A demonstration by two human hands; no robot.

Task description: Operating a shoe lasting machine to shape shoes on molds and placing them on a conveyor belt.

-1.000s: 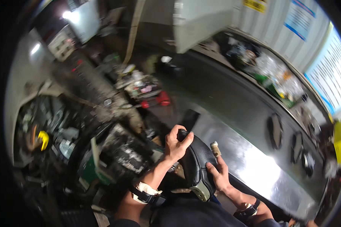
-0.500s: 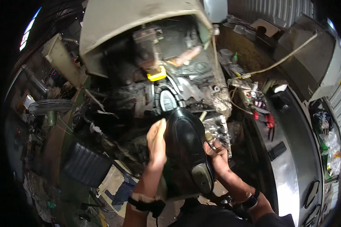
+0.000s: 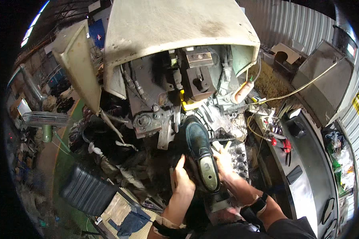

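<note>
A black slip-on shoe (image 3: 197, 137) sits toe-forward in the machine, its toe close under a yellow bent part (image 3: 190, 104). Inside its heel opening shows a pale green shoe last (image 3: 208, 172) with a round hole. My right hand (image 3: 226, 164) is against the shoe's right side near the heel, its fingertips bright and partly washed out. Beside the shoe's left side is my left hand (image 3: 183, 180), thumb and fingers stretched forward with a small gap to the shoe. Some of its fingers cannot be made out.
A cream machine hood (image 3: 179, 28) overhangs the metal clamps and hoses. To the right runs a dark bench (image 3: 307, 159) with red-handled pliers (image 3: 282, 144). At the left stand a black chair (image 3: 85, 187), a fan (image 3: 46, 119) and a hinged panel (image 3: 77, 65).
The shoe has moved forward and slightly right into the machine. Its toe now covers the pale foot-shaped pad. My right hand has shifted against the heel; my left hand has drawn back and right.
</note>
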